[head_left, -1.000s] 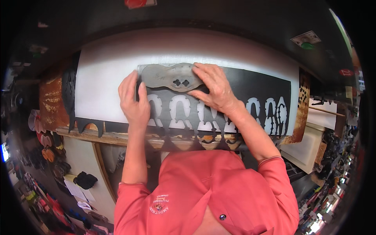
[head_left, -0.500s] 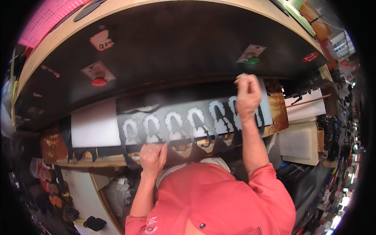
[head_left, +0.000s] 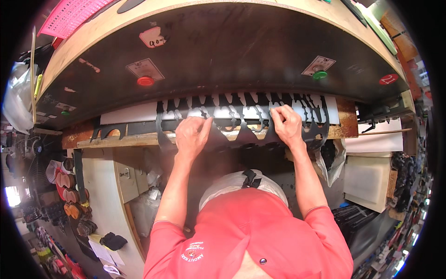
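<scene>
A black sheet [head_left: 245, 134] riddled with repeated curved cut-outs lies across the work bed and droops over its front edge. White board [head_left: 130, 112] shows under it and through its holes. My left hand [head_left: 192, 135] closes in a pinch on the sheet, left of the middle. Farther right, my right hand [head_left: 287, 124] pinches the sheet too, thumb and fingers together. The bit of sheet inside each grip is hidden by the fingers.
Above the bed stands a dark machine panel [head_left: 232, 56] with a red button [head_left: 145, 81] and a green button [head_left: 319, 74]. A pink basket [head_left: 74, 17] sits top left. A wooden rail [head_left: 111, 141] edges the bed. White boards [head_left: 367, 179] stand at right.
My right hand has come down from near the green button onto the sheet. The left hand has moved up onto it. The sheet looks bunched and shifted, its cut-outs now narrower. The view has shifted.
</scene>
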{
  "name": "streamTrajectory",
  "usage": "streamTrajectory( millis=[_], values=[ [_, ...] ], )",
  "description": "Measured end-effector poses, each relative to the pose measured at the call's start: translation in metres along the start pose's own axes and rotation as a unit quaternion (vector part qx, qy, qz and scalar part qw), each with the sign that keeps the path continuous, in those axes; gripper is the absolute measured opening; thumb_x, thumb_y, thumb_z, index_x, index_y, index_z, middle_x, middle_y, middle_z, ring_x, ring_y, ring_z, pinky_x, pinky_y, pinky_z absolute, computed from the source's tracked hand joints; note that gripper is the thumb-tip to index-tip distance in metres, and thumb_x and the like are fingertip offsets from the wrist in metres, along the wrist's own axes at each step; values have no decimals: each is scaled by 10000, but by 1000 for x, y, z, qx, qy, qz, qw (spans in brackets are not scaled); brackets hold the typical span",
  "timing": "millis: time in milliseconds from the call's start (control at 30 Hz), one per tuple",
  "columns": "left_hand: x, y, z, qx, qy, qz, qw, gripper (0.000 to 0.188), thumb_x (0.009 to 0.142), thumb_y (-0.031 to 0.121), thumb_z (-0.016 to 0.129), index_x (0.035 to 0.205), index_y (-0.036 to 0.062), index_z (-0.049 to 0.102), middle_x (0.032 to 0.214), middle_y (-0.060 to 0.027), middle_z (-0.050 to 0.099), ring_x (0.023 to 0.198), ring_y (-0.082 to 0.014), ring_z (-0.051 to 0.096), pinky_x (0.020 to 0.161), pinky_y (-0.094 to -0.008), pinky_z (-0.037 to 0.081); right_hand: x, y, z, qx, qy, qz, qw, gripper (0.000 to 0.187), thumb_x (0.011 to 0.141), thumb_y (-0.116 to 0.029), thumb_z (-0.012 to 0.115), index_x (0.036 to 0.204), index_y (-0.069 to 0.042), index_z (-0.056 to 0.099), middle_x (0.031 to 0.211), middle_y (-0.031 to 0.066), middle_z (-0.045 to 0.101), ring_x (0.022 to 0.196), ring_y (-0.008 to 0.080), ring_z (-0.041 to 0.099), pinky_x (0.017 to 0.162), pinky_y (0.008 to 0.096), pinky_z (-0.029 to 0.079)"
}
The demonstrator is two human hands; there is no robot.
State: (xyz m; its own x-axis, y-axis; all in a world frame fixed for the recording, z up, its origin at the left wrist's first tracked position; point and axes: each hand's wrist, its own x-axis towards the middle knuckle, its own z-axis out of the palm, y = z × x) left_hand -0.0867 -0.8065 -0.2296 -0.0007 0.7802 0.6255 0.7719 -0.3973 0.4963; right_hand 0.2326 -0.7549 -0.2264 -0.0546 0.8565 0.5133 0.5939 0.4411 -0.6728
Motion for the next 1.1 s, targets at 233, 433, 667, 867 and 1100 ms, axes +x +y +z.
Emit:
streamTrajectory(
  millis=[233, 433, 667, 867, 1100],
  values=[
    [-3, 1, -2, -5, -33, -64, 997, 261, 924, 195, 801, 751, 30, 697, 743, -132, 671, 724, -340, 655, 696, -443, 517, 2, 0, -2, 27, -29, 12, 999, 117, 971, -66, 758, 892, 9, 716, 714, 65, 568, 572, 128, 470, 555, 312, 399],
    [-6, 3, -3, -22, -31, -71, 997, 323, 938, 220, 785, 711, 22, 670, 706, -136, 653, 718, -347, 645, 707, -459, 514, -5, 6, 1, 7, -14, -2, 1000, 134, 976, -71, 752, 886, 15, 700, 713, 61, 552, 586, 136, 464, 564, 309, 398],
    [-8, 5, -5, -38, -50, -75, 995, 300, 917, 166, 791, 690, 30, 649, 679, -148, 636, 688, -368, 631, 679, -465, 509, -7, 7, -4, 81, -32, 172, 981, 207, 1019, -156, 758, 910, 17, 725, 730, -48, 557, 656, 42, 437, 588, 241, 371],
    [2, 12, -25, -98, -163, -120, 974, 242, 911, 161, 789, 745, 23, 680, 703, -145, 660, 690, -363, 652, 659, -454, 517, 41, -37, 36, 40, -81, 14, 996, 109, 977, -75, 782, 1004, 25, 746, 848, 56, 664, 740, 117, 610, 667, 259, 492],
    [54, -57, -29, 41, 67, -160, 984, 387, 956, 25, 700, 1335, -26, 644, 1269, -251, 703, 1176, -433, 676, 994, -472, 546, 128, -82, 151, 9, -256, -218, 942, 721, 836, -282, 890, 1407, 48, 600, 1470, 277, 552, 1343, 452, 539, 1116, 489, 492]
  ],
)
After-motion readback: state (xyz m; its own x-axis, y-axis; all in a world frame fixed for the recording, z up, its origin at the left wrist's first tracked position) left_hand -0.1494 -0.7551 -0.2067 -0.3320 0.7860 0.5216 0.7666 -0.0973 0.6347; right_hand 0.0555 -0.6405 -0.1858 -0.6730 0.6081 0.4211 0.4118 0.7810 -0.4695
